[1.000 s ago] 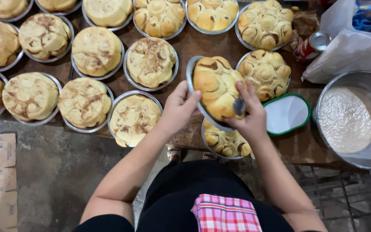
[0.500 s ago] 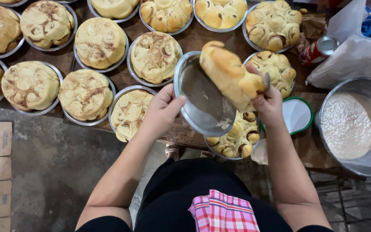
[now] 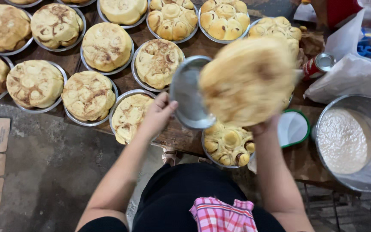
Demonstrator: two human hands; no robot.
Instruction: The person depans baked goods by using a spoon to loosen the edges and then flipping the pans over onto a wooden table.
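The left hand is gripping the tilted round metal pan by its rim, fingers closed, while the right hand – mostly hidden, its grip impossible to tell – is supporting the turned-out bread loaf above the wooden table. Keeping the palm flat under the loaf – and the pan clear of it – is looking like the safest way.

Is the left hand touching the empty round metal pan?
Touching. The head view shows the left hand gripping the rim of the empty round metal pan, thumb against its edge.

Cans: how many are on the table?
1: a red can with a silver top sits at the table's right, between the bread pans and the white bag. The lifted bread and empty pan may hide more.
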